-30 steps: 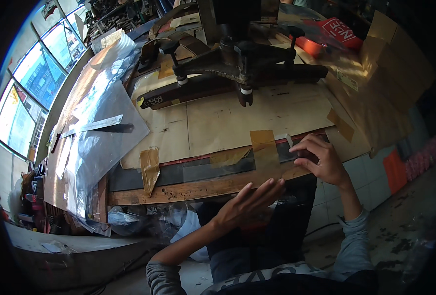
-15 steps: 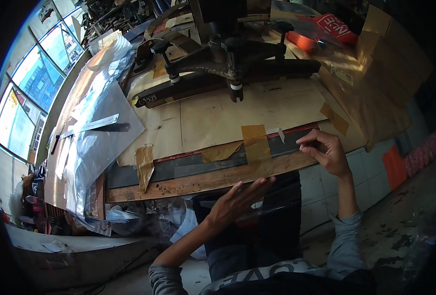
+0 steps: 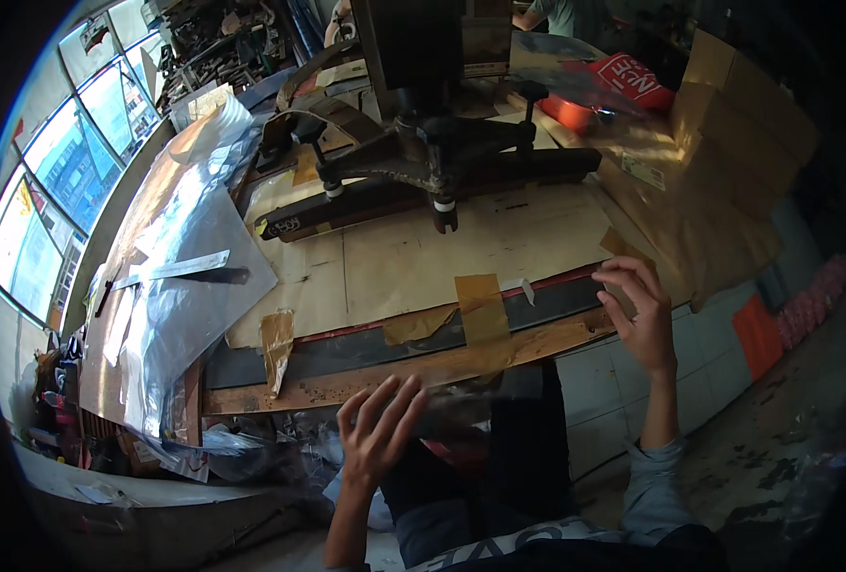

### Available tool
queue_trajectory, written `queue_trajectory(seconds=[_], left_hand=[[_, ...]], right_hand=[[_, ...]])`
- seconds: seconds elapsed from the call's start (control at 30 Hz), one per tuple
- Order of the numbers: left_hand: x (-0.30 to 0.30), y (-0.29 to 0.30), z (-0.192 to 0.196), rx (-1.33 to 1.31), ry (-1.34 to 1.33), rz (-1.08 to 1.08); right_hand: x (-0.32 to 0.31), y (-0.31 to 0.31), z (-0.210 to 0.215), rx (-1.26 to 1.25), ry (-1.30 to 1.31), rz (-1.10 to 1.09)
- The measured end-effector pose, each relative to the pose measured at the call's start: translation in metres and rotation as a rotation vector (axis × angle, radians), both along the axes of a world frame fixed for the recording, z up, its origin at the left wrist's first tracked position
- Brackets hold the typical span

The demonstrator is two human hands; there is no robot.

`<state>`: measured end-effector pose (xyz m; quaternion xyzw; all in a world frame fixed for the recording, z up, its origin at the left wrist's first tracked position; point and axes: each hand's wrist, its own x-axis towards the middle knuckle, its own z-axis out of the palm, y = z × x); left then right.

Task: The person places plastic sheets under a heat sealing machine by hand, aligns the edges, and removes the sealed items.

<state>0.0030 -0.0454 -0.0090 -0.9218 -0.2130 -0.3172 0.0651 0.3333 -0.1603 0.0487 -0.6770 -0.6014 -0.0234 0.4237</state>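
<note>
My left hand [image 3: 382, 429] hangs just in front of the bench's near wooden edge [image 3: 309, 392], its fingers spread and nothing visible in them. My right hand [image 3: 644, 319] is over the right end of that edge, with curved fingers and the thumb apart from them. Between the hands, a brown tape strip [image 3: 483, 310] runs over a pale board [image 3: 413, 253], a dark strip [image 3: 347, 351] and the wooden edge. Another crinkled tape piece [image 3: 276, 351] sticks farther left. A faint see-through patch near my left hand is too blurred to make out.
A black metal press frame [image 3: 433, 157] with a long dark bar stands over the board. Clear plastic sheeting [image 3: 189, 296] and a steel ruler [image 3: 180, 269] lie left. Brown cardboard [image 3: 738, 181] and a red bag [image 3: 633, 81] are right. Another person's arm [image 3: 530, 19] shows behind.
My left hand has moved left, away from the tape strip at the edge, and its fingers have spread. My right hand's fingers have opened from a near pinch. The view has shifted slightly.
</note>
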Motion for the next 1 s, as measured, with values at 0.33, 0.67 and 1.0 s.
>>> queue_trajectory(seconds=[0.33, 0.67, 1.0], left_hand=[[-0.197, -0.033, -0.096, -0.016, 0.219, 0.920], [-0.112, -0.005, -0.083, -0.859, 0.374, 0.510], [0.036, 0.014, 0.074, -1.177, -0.284, -0.209]], right_hand=[[0.054, -0.034, -0.003, -0.419, -0.215, -0.947], [0.055, -0.036, 0.019, -0.210, -0.263, -1.182], [-0.091, -0.023, 0.047, 0.050, -0.439, -0.172]])
